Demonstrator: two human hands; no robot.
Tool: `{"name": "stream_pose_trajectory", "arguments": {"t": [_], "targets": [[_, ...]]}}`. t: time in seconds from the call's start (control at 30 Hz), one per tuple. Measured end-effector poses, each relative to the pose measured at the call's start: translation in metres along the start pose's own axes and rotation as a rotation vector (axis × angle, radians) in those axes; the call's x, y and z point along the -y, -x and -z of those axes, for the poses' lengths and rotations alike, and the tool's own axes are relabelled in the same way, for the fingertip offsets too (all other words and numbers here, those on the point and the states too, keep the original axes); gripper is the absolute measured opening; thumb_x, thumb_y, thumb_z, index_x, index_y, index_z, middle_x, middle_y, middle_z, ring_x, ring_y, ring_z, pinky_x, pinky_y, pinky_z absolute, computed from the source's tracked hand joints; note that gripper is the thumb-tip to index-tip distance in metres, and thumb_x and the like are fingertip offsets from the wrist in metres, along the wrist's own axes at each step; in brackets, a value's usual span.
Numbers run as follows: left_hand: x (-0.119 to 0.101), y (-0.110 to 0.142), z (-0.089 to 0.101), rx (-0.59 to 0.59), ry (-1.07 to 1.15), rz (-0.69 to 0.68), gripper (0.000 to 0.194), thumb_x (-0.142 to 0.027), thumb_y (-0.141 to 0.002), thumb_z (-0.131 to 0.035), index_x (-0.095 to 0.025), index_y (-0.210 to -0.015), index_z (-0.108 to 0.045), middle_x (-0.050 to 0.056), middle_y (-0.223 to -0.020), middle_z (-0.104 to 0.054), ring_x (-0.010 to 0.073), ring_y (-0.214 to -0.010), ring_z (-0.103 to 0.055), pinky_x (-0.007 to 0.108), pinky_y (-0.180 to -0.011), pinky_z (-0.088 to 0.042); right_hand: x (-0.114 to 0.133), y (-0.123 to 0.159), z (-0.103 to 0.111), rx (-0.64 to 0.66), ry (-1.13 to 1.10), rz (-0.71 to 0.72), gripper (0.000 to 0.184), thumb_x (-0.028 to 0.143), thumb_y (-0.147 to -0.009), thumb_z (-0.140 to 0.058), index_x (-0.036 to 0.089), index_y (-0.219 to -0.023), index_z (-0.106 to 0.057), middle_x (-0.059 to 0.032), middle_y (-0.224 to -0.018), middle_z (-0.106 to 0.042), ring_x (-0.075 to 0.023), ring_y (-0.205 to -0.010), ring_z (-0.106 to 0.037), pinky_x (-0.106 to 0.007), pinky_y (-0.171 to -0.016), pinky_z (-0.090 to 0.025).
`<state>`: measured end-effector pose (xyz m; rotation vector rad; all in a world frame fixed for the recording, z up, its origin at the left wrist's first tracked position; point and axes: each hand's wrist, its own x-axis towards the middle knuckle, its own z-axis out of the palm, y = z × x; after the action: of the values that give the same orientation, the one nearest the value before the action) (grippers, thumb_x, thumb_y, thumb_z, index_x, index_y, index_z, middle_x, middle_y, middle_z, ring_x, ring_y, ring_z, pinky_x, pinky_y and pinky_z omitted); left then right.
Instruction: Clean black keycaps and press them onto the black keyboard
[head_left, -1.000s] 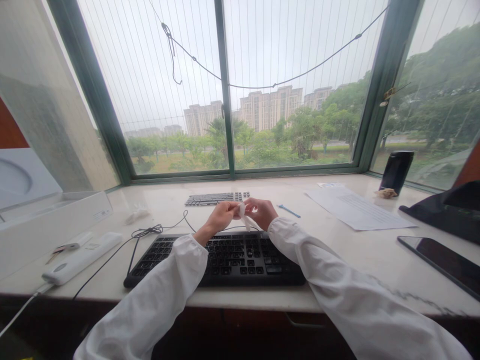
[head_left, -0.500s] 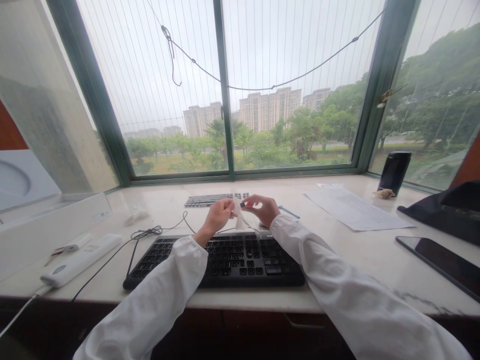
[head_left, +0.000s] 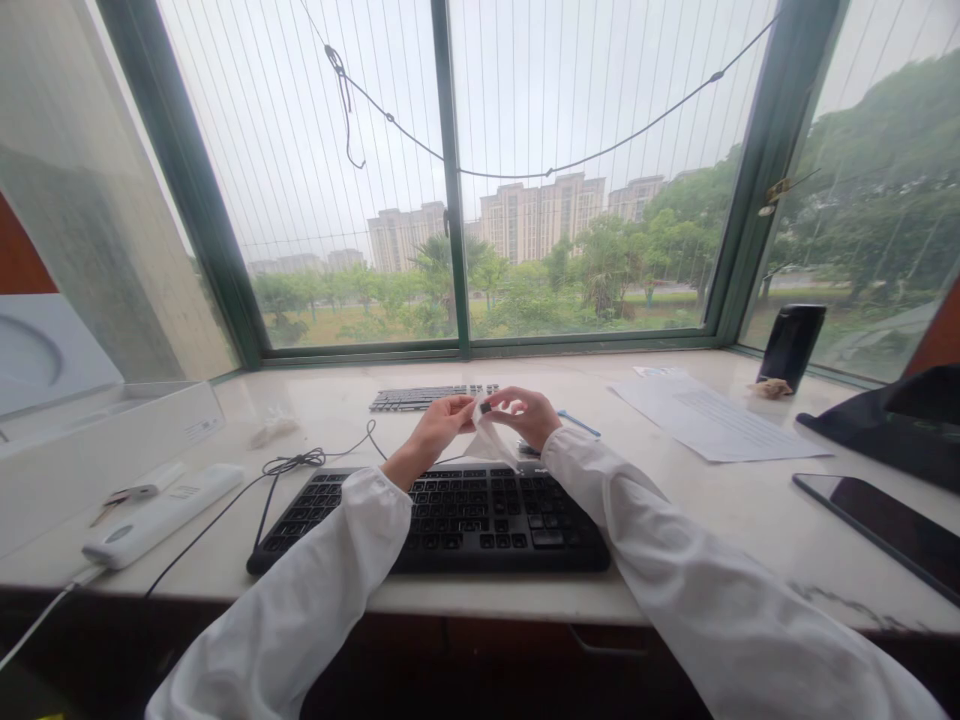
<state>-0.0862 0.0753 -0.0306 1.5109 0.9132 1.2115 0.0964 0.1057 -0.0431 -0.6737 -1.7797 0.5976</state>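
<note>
My left hand (head_left: 441, 428) is closed on a thin white tissue (head_left: 495, 440), which hangs down between my hands. My right hand (head_left: 531, 418) pinches a small black keycap (head_left: 485, 407) against the tissue. Both hands are above the back edge of a black keyboard (head_left: 457, 525), on which many keys look stripped of their caps. Behind my hands, loose black keycaps (head_left: 420, 398) lie in rows on the white tabletop. A blue stick-like tool (head_left: 579, 423) lies just right of my right hand, partly hidden by it.
To the left are a white power strip (head_left: 161, 515), a coiled black cable (head_left: 292, 462), a small clear bag (head_left: 275, 428) and a white box (head_left: 112, 440). Printed paper (head_left: 712, 415), a phone (head_left: 877, 530) and a black cylinder (head_left: 791, 350) are at right. A window stands behind.
The tissue has spread wider and now hangs further right, below my right hand. The keycap in my right hand has turned slightly and meets the tissue. Both hands stay nearly in place.
</note>
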Motion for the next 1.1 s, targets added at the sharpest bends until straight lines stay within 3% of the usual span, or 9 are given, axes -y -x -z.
{"name": "stream_pose_trajectory", "arguments": {"t": [0.13, 0.27, 0.53, 0.7, 0.93, 1.1], "targets": [[-0.005, 0.002, -0.002, 0.083, 0.138, -0.015, 0.042, -0.048, -0.070, -0.079, -0.011, -0.088, -0.072, 0.006, -0.086, -0.070, 0.0145, -0.081, -0.061, 0.033, -0.091, -0.046, 0.001, 0.000, -0.001, -0.068, 0.030, -0.008, 0.030, 0.046, -0.066, -0.079, 0.025, -0.086, -0.076, -0.0034, -0.087, -0.070, -0.0153, -0.073, -0.054, -0.027, -0.059, -0.041], [-0.004, 0.005, -0.001, 0.127, 0.074, -0.046, 0.041, -0.043, -0.071, -0.079, -0.011, -0.097, -0.073, 0.008, -0.094, -0.070, 0.0153, -0.083, -0.060, 0.030, -0.086, -0.044, 0.002, 0.000, -0.002, -0.087, 0.026, 0.045, 0.023, 0.042, -0.071, -0.076, 0.024, -0.085, -0.077, -0.0048, -0.086, -0.068, -0.0145, -0.071, -0.054, -0.026, -0.056, -0.039], [-0.005, 0.006, -0.003, 0.093, 0.020, -0.011, 0.039, -0.047, -0.078, -0.071, -0.012, -0.093, -0.070, 0.005, -0.083, -0.066, 0.0125, -0.073, -0.056, 0.023, -0.070, -0.041, 0.022, 0.006, -0.008, -0.114, 0.170, 0.158, 0.009, 0.025, -0.072, -0.076, 0.023, -0.080, -0.073, 0.0001, -0.076, -0.065, -0.0120, -0.066, -0.053, -0.025, -0.061, -0.042], [-0.008, 0.008, -0.005, 0.096, -0.003, 0.019, 0.041, -0.051, -0.077, -0.070, -0.012, -0.086, -0.067, 0.002, -0.072, -0.063, 0.0099, -0.059, -0.051, 0.022, -0.058, -0.037, 0.028, 0.008, -0.011, -0.148, 0.228, 0.168, 0.012, 0.018, -0.072, -0.073, 0.022, -0.083, -0.071, 0.0007, -0.076, -0.066, -0.0121, -0.065, -0.054, -0.025, -0.064, -0.045], [-0.008, 0.008, -0.001, 0.106, -0.132, -0.056, 0.041, -0.051, -0.077, -0.070, -0.011, -0.084, -0.068, 0.002, -0.072, -0.062, 0.0100, -0.060, -0.050, 0.022, -0.059, -0.035, 0.020, 0.010, -0.013, -0.137, 0.304, 0.173, 0.012, 0.021, -0.072, -0.075, 0.024, -0.084, -0.072, 0.0014, -0.077, -0.067, -0.0128, -0.066, -0.055, -0.026, -0.064, -0.045], [-0.007, 0.007, 0.005, 0.050, -0.228, -0.102, 0.038, -0.049, -0.077, -0.071, -0.012, -0.086, -0.073, 0.004, -0.077, -0.067, 0.0130, -0.068, -0.055, 0.024, -0.066, -0.040, 0.019, 0.010, -0.011, -0.131, 0.378, 0.185, 0.008, 0.025, -0.076, -0.075, 0.025, -0.083, -0.075, 0.0013, -0.076, -0.068, -0.0123, -0.065, -0.056, -0.026, -0.065, -0.044]]}}
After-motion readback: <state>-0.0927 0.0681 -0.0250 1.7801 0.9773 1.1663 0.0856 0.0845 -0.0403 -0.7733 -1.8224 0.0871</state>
